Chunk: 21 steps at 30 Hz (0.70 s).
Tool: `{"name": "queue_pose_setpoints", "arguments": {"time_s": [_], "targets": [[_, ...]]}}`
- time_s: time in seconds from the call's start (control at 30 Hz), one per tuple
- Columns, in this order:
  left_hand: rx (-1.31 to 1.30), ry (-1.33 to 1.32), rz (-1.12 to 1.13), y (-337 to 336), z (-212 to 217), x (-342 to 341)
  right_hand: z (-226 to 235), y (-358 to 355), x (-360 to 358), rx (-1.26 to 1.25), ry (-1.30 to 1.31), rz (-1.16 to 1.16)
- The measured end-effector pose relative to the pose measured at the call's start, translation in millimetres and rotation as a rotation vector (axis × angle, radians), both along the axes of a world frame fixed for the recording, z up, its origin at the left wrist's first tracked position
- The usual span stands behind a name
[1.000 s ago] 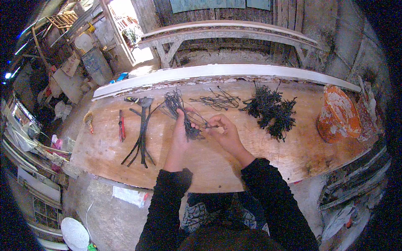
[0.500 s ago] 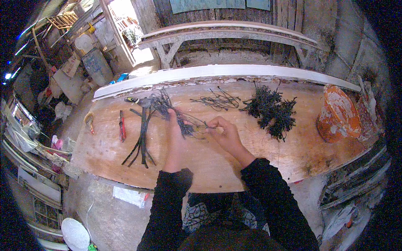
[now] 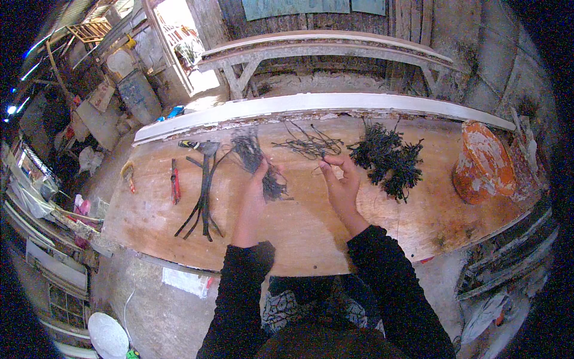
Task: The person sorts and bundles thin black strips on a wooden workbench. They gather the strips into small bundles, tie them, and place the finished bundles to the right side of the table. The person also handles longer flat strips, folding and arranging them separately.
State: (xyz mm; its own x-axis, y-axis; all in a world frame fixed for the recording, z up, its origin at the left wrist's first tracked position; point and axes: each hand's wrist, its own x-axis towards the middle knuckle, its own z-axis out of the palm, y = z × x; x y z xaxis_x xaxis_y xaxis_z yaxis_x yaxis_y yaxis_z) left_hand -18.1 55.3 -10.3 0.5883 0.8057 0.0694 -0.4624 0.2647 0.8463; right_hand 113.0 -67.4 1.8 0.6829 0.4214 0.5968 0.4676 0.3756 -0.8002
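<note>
A bundle of thin black strands (image 3: pixel 246 148) is gripped in my left hand (image 3: pixel 256 188), its ends fanning out above and below the fingers; it is blurred by motion. My right hand (image 3: pixel 343 190) is raised to its right, thumb and forefinger pinched on what looks like one black strand (image 3: pixel 323 158). Just beyond those fingertips, several loose black strands (image 3: pixel 306 143) lie on the table. A heap of bunched black strands (image 3: pixel 385 160) sits to the right of my right hand.
On the wooden tabletop (image 3: pixel 287 239) lie long black strips (image 3: pixel 205 194), a tool with a yellow-black handle (image 3: pixel 190 144), a red-handled tool (image 3: pixel 175 182) and a brush (image 3: pixel 128 173). An orange bucket (image 3: pixel 483 164) stands at right. A white beam (image 3: pixel 323 102) borders the far edge.
My right hand has moved right, away from the bundle, to the loose strands. The bundle in my left hand has shifted slightly and its strands swing.
</note>
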Motion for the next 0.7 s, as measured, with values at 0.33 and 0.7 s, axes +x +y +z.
{"name": "queue_pose_setpoints", "arguments": {"time_s": [0.33, 0.7], "targets": [[-0.065, 0.03, -0.139, -24, 7, 10, -9, 2, -21, -0.182, -0.271, 0.167], [0.067, -0.029, -0.121, -27, 3, 9, -17, 4, -25, -0.281, 0.005, 0.549]]}}
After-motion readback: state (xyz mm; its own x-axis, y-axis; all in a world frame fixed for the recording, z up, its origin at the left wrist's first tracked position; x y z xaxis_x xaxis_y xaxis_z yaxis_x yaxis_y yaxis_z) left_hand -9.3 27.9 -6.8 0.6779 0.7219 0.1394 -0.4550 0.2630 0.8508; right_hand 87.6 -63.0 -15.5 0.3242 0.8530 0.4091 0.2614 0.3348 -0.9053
